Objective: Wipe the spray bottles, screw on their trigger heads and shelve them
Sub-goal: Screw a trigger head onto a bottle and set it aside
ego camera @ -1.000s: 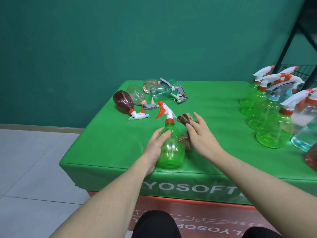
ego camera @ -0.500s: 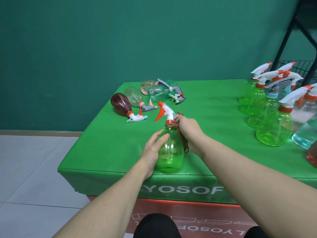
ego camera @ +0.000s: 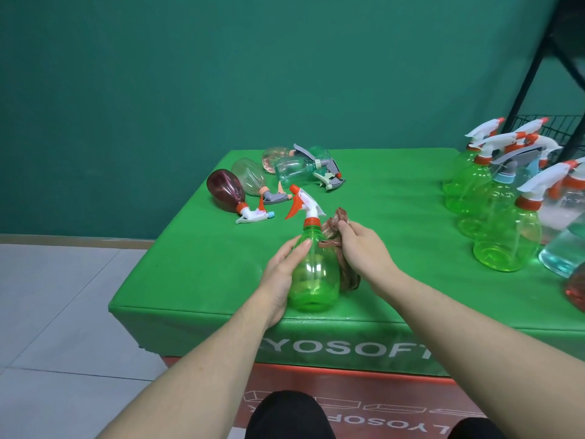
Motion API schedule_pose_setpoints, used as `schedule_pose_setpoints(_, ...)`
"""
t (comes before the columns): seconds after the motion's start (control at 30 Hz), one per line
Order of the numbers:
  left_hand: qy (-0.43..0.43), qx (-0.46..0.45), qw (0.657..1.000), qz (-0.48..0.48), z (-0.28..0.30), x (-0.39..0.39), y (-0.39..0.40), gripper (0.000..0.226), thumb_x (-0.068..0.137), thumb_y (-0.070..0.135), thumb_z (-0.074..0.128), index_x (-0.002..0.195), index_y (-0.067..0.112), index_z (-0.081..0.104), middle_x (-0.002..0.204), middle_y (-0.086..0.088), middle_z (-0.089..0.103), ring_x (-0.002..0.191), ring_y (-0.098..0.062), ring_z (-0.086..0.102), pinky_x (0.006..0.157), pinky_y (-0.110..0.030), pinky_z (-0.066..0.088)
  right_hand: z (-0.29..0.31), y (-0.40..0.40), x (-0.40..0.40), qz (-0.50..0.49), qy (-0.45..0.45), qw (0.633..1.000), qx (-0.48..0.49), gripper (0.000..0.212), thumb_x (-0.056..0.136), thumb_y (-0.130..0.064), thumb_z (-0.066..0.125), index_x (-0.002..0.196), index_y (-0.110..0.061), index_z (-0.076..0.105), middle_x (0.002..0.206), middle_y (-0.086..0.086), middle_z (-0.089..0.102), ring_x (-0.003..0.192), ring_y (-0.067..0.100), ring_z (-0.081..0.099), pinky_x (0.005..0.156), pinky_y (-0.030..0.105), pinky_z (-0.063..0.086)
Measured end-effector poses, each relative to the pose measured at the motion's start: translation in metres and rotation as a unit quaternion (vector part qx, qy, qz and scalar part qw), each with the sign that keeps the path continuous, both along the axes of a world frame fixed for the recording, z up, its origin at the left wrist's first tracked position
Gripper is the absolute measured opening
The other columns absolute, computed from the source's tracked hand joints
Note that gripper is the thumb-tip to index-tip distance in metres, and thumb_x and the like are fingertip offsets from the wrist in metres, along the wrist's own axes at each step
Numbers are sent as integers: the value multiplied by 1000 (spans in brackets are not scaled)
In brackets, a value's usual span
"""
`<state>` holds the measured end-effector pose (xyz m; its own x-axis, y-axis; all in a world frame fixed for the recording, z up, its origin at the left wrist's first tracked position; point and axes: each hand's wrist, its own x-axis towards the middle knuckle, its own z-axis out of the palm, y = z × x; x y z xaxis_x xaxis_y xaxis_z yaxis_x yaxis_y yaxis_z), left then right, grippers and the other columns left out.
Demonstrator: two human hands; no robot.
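The translucent green plastic spray bottle (ego camera: 311,274) stood upright near the front edge of the green padded table (ego camera: 196,267), fitted with a white trigger head with an orange nozzle and orange collar (ego camera: 304,205). The left hand (ego camera: 281,274) held the bottle from its left side, the fingers laid along the shoulder and curved round the body. The right hand (ego camera: 364,251) gripped a bunched brown cloth (ego camera: 337,245) and pressed it against the bottle's right side, just below the collar; part of the cloth hung down between the bottle and the wrist. Toward the far left of the table lay a group of bottles on their sides: a dark red translucent bottle with a white trigger head (ego camera: 226,190), a clear bottle with a grey trigger head (ego camera: 250,177), a pale pink bottle (ego camera: 273,158), and a light teal bottle with a grey trigger head (ego camera: 296,167). These lay close together, well apart from the bottle being held. At the right edge of the table stood a cluster of upright green spray bottles with white and orange trigger heads (ego camera: 506,242), touching or nearly touching one another, with a pale blue bottle (ego camera: 560,251) beside them. A black metal shelf frame with a wire basket (ego camera: 544,122) rose behind that cluster. White lettering ran across the table's front face (ego camera: 345,350).
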<state>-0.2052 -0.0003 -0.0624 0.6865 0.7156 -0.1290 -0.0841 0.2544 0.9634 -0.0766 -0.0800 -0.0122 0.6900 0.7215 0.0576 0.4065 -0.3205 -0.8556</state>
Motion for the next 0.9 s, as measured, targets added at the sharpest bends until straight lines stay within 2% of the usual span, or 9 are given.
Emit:
schedule_pose_setpoints(0.13, -30, -49, 998, 37, -2, -3, 5, 67, 72, 62, 75, 130, 33, 62, 128, -1, 71, 116, -26, 68, 103, -49, 52, 10, -4, -3, -46, 66, 992, 98, 36, 109, -34, 34, 120, -18, 65, 108, -2, 63, 105, 18, 57, 88, 26, 38)
schedule_pose_setpoints(0.23, -45, -74, 996, 37, -2, -4, 6, 104, 56, 78, 83, 143, 27, 57, 132, -8, 71, 119, -32, 68, 108, -58, 49, 20, 1, -12, -50, 88, 980, 170, 32, 109, -36, 35, 123, -27, 62, 111, -8, 65, 98, 10, 59, 81, 20, 40)
schedule_pose_setpoints(0.37, -39, -62, 997, 37, -1, -3, 5, 85, 70, 72, 75, 138, 22, 62, 128, -9, 72, 120, -31, 68, 105, -55, 52, 22, 17, -33, -4, 37, 982, 186, 37, 110, -34, 35, 140, -29, 55, 120, -15, 60, 105, 2, 50, 78, 15, 33)
schedule_pose_setpoints(0.43, -36, -63, 996, 46, -1, -2, 5, 78, 76, 71, 66, 138, 22, 63, 128, -8, 73, 121, -28, 68, 103, -49, 54, 12, 28, -44, 42, 6, 986, 163, 38, 109, -35, 35, 142, -28, 54, 138, -7, 59, 116, 1, 49, 95, 15, 38)
schedule_pose_setpoints(0.53, -44, -87, 994, 51, 0, -2, 7, 60, 98, 66, 44, 136, 25, 64, 127, -5, 73, 120, -21, 68, 101, -43, 54, -7, 38, -52, 101, -82, 989, 63, 43, 108, -36, 36, 149, -28, 48, 162, -8, 34, 149, 12, 28, 124, 33, 20)
schedule_pose_setpoints(0.63, -44, -128, 990, 48, 1, -2, 10, 56, 106, 60, 32, 129, 23, 68, 122, -7, 75, 115, -21, 71, 93, -40, 57, -16, 36, -52, 102, -123, 986, 41, 46, 108, -36, 36, 153, -29, 43, 163, -15, 27, 150, 11, 25, 122, 28, 20)
schedule_pose_setpoints(0.77, -49, -130, 990, 32, -5, -4, 15, 47, 109, 40, 33, 108, 15, 72, 94, -8, 75, 85, -21, 67, 72, -33, 55, -22, 34, -47, 88, -140, 985, 56, 45, 108, -33, 35, 153, -28, 43, 162, -15, 30, 148, 9, 29, 119, 25, 22)
schedule_pose_setpoints(0.83, -69, -138, 988, 21, -6, -7, 17, 41, 107, 33, 38, 102, 13, 73, 86, -7, 73, 75, -19, 66, 66, -31, 54, -21, 35, -44, 77, -107, 988, 74, 44, 109, -31, 35, 151, -24, 46, 160, -12, 36, 145, 6, 33, 118, 21, 23)
schedule_pose_setpoints(0.9, -86, -152, 985, 5, -5, -10, 17, 36, 104, 35, 45, 109, 13, 74, 91, -8, 75, 77, -21, 70, 72, -35, 57, -19, 39, -41, 65, -57, 991, 97, 43, 109, -30, 36, 148, -21, 49, 154, -6, 45, 141, 9, 40, 121, 30, 28)
